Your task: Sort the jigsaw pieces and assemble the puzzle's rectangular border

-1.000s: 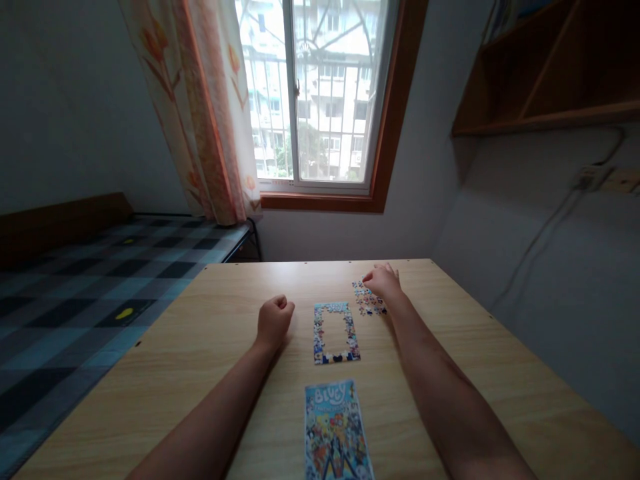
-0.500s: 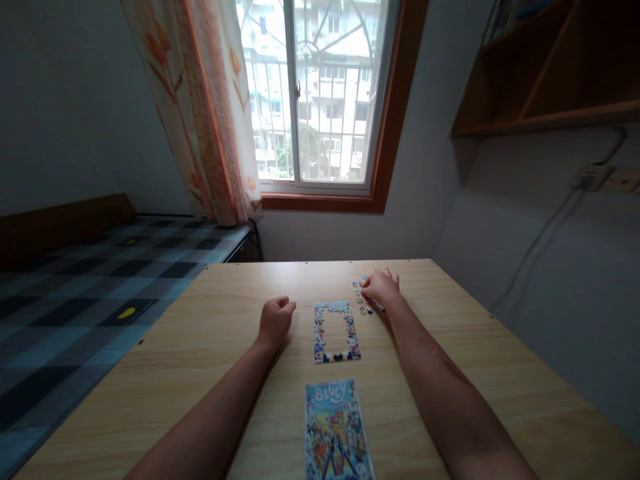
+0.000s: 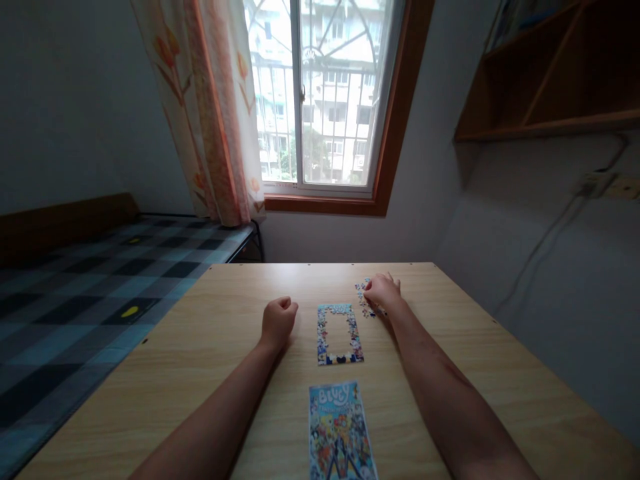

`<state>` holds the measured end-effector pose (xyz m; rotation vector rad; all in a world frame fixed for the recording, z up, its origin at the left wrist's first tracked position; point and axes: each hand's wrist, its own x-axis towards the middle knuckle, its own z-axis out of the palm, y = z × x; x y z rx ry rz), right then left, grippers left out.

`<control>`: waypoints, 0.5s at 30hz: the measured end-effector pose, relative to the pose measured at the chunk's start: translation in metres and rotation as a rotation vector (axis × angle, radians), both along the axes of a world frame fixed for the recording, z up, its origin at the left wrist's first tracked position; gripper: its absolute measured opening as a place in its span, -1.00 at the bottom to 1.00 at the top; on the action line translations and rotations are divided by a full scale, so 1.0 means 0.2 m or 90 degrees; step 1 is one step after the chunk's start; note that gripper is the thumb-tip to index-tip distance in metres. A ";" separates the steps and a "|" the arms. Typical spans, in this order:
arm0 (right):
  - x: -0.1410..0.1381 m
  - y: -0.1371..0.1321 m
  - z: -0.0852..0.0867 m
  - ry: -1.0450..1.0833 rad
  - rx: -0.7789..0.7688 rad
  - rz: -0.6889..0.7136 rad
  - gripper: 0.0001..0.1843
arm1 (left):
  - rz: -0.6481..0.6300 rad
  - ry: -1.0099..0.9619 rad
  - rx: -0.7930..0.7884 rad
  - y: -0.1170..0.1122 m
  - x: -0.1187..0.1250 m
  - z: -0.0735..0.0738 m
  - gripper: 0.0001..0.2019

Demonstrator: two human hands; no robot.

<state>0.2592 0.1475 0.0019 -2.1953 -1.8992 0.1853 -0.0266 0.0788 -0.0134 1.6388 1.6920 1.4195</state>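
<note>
A small jigsaw frame [image 3: 340, 333], only its colourful border assembled and its middle bare, lies on the wooden table [image 3: 210, 373]. My left hand [image 3: 278, 320] rests beside it as a closed fist with nothing visible in it. My right hand [image 3: 384, 292] lies on a pile of loose puzzle pieces [image 3: 363, 301] just right of the frame; its fingers curl down onto the pieces, and whether they pinch one is hidden. A printed picture card [image 3: 341, 432] with a cartoon title lies near the table's front edge, between my forearms.
A bed with a dark checked cover [image 3: 85, 287] stands to the left of the table. Behind are a window [image 3: 330, 100] with a patterned curtain [image 3: 215, 113]. A wooden shelf [image 3: 550, 73] hangs on the right wall above a power strip [image 3: 595, 183].
My right hand has drawn slightly back over the loose pieces toward the frame. The view has shifted a little; my left fist has stayed put.
</note>
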 end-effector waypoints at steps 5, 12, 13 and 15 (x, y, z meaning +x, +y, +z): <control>-0.01 0.00 0.00 0.009 -0.007 -0.005 -0.81 | 0.004 0.000 0.006 -0.01 0.00 0.00 -0.68; 0.00 0.00 0.01 0.042 -0.005 -0.016 -0.76 | 0.006 -0.008 0.006 -0.01 0.00 0.01 -0.66; 0.00 -0.01 0.01 0.049 -0.004 -0.015 -0.76 | 0.006 -0.008 0.006 -0.01 0.00 0.01 -0.66; 0.00 -0.01 0.01 0.064 0.000 -0.012 -0.79 | 0.008 -0.008 0.009 -0.01 0.00 0.01 -0.66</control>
